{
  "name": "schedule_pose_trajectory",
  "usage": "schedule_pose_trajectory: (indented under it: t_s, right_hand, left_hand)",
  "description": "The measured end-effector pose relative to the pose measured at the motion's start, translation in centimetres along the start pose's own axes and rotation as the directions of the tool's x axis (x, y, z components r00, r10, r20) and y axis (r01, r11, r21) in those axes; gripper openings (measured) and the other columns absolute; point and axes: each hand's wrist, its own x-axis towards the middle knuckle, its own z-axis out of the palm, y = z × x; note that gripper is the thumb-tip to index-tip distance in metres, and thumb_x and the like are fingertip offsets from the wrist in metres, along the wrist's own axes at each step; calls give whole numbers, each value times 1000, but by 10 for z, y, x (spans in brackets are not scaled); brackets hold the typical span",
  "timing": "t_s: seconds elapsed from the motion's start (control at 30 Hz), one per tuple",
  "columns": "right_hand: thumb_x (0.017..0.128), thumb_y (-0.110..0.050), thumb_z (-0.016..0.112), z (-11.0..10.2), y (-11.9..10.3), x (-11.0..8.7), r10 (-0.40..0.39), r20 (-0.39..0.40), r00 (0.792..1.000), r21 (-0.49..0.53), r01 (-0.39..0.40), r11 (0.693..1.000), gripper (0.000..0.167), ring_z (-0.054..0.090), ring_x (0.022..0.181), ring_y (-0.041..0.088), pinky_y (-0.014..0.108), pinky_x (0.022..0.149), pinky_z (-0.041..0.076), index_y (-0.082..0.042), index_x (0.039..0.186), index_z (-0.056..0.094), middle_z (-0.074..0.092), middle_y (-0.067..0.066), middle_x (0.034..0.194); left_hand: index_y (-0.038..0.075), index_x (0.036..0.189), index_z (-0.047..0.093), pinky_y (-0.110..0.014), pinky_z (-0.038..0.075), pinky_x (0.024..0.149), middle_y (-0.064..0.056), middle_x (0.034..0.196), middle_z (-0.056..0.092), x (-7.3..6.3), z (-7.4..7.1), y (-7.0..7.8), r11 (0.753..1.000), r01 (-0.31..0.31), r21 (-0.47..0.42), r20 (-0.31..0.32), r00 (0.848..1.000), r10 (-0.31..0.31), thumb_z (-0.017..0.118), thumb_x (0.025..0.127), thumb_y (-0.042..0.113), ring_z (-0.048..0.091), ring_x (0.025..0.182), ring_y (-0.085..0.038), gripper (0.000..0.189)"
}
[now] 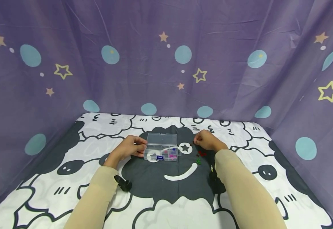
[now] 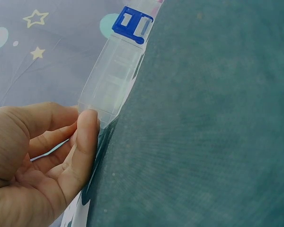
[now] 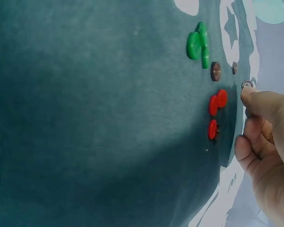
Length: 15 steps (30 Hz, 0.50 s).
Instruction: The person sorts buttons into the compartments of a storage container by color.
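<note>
A clear plastic compartment box [image 1: 161, 148] with its lid raised lies on the dark patch of cloth; its blue latch [image 2: 132, 24] faces front. My left hand [image 1: 131, 146] grips the box's left end between thumb and fingers. To the right of the box, my right hand [image 1: 207, 140] pinches a small round button [image 3: 246, 84] at thumb and fingertip. Beside that hand lie red buttons [image 3: 213, 105], green buttons [image 3: 194, 46] and a few brown buttons [image 3: 216, 71]. Pink buttons [image 1: 172, 156] and a blue piece [image 1: 173, 149] sit in the box's compartments.
A cloth [image 1: 180, 210] printed with cartoon sheep covers the table. Behind it hangs a purple curtain [image 1: 143, 79] with stars and dots, which also closes off both sides. A black strap mount [image 1: 123, 183] is on the left sleeve.
</note>
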Motion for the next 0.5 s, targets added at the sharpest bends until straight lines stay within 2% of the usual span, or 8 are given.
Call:
schedule_pose_trajectory:
  t_s: [0.17,0.5]
  right_hand:
    - [95,-1,66,-2,-3,2,-16,1,1000,5,16,1000,12,50,64,9,27,65,46,1,86,74,63,-4,69]
    - [98,-5,67,-6,-15,3,-35,15,999,-12,35,999,11,55,68,10,29,66,50,1,93,75,73,8,82]
  left_hand:
    - [-8,126,66,-35,66,71,-19,108,63,-1,-1,0,1000,0,-4,2,1000,0,65,99,0,70,76,-20,28]
    - [-8,126,66,-35,66,71,-19,109,63,-2,-1,2,1000,-1,-5,4,1000,1,65,99,-1,70,76,-20,28]
